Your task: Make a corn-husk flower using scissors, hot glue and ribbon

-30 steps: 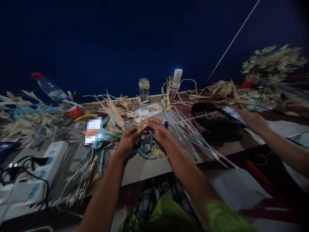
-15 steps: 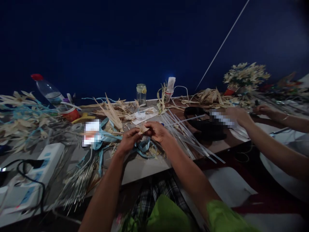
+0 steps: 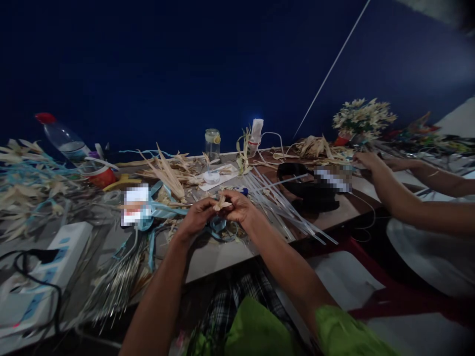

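Between my two hands is a small corn-husk flower (image 3: 221,203), pale and pointed. My left hand (image 3: 198,215) pinches it from the left side. From the right, the fingers of my right hand (image 3: 237,205) close on it as well; its stem is hidden by the fingers. Below my hands lies a coil of light blue ribbon (image 3: 218,228) among husk scraps. Just beyond, a stack of dry corn husks (image 3: 168,180) rests on the table, and clear plastic sticks (image 3: 282,207) spread out to the right.
A bundle of thin wires (image 3: 115,291) and a white power strip (image 3: 67,257) occupy the left. A glass jar (image 3: 213,143) and a tilted plastic bottle (image 3: 65,138) stand near the wall. At right, another person's hands (image 3: 367,160) work near a flower bouquet (image 3: 363,118).
The view has shifted slightly. The flower shows more openly between my fingers, still gripped by both hands. The other person's hands have moved closer together.
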A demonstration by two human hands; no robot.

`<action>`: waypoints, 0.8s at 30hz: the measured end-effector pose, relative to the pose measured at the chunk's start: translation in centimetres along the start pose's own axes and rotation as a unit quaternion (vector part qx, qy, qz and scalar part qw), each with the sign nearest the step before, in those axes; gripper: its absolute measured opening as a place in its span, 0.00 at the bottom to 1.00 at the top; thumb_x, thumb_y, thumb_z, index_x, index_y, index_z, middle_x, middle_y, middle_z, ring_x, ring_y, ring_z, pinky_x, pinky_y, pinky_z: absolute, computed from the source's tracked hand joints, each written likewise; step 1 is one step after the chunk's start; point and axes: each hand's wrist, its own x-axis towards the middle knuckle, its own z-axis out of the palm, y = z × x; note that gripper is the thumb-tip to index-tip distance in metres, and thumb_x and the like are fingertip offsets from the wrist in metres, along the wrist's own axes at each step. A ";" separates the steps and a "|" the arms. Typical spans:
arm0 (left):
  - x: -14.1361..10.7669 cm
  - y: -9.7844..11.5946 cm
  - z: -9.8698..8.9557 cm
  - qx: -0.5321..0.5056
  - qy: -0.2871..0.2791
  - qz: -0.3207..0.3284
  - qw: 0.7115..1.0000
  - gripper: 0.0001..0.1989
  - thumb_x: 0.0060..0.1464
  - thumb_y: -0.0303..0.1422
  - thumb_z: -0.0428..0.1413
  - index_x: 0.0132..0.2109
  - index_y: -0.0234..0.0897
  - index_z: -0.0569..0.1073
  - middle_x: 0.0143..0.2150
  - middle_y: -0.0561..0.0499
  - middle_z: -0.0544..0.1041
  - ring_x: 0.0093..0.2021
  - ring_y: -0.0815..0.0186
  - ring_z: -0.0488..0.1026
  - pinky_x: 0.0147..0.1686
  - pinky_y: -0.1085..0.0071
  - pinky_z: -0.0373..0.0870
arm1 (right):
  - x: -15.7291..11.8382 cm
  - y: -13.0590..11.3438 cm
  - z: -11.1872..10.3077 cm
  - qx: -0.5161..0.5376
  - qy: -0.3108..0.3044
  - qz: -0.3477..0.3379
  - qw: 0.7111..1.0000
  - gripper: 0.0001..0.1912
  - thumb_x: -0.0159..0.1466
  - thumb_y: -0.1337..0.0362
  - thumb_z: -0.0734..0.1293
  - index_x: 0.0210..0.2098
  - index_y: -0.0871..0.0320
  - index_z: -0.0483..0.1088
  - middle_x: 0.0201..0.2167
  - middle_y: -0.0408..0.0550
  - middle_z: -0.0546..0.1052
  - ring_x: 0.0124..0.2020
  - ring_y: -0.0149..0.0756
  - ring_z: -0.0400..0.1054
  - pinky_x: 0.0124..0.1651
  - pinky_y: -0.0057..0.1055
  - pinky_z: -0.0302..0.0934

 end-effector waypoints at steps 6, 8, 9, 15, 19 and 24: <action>0.0 0.4 0.3 -0.021 0.016 -0.008 1.000 0.11 0.45 0.38 0.58 0.28 0.33 0.70 0.21 0.56 0.65 0.21 0.75 0.58 0.22 0.77 0.54 | -1.0 -0.8 -0.3 -0.034 0.024 -0.017 0.999 0.17 0.59 0.56 0.61 0.19 0.62 0.64 0.10 0.38 0.63 0.10 0.19 0.45 0.17 0.20 0.49; 0.1 0.4 0.2 -0.030 0.025 -0.007 0.999 0.11 0.44 0.38 0.59 0.28 0.34 0.69 0.21 0.56 0.65 0.21 0.75 0.59 0.22 0.77 0.55 | -1.7 -1.3 -0.4 -0.050 0.022 -0.044 0.998 0.21 0.57 0.50 0.62 0.21 0.62 0.66 0.12 0.39 0.65 0.11 0.21 0.49 0.18 0.23 0.51; 0.1 0.4 0.1 -0.033 0.031 -0.007 0.999 0.11 0.44 0.38 0.58 0.28 0.34 0.69 0.21 0.56 0.66 0.21 0.75 0.59 0.22 0.77 0.56 | -2.1 -1.5 -0.5 -0.058 0.022 -0.056 0.997 0.22 0.56 0.48 0.61 0.22 0.62 0.67 0.13 0.40 0.67 0.12 0.22 0.51 0.19 0.24 0.52; 0.2 0.0 -0.1 -0.067 0.047 -0.003 0.997 0.11 0.45 0.39 0.58 0.28 0.34 0.69 0.21 0.56 0.67 0.20 0.76 0.60 0.21 0.77 0.56 | -4.0 -1.7 -2.3 -0.210 0.122 -0.176 0.954 0.16 0.52 0.51 0.66 0.28 0.60 0.70 0.23 0.42 0.71 0.19 0.24 0.58 0.22 0.23 0.51; 0.5 -0.3 -0.2 -0.105 0.069 -0.008 0.992 0.11 0.44 0.38 0.59 0.29 0.34 0.70 0.23 0.54 0.69 0.21 0.75 0.62 0.20 0.78 0.56 | -4.8 -1.7 -4.5 -0.470 0.233 -0.269 0.808 0.09 0.54 0.59 0.64 0.31 0.58 0.71 0.24 0.43 0.72 0.25 0.28 0.63 0.31 0.26 0.55; 0.8 -0.6 -0.2 -0.119 0.091 0.001 0.989 0.11 0.43 0.37 0.60 0.29 0.34 0.70 0.24 0.54 0.70 0.22 0.75 0.62 0.20 0.78 0.55 | -5.5 -1.6 -6.3 -0.695 0.335 -0.217 0.598 0.10 0.57 0.62 0.62 0.34 0.60 0.71 0.34 0.52 0.74 0.38 0.37 0.66 0.40 0.30 0.55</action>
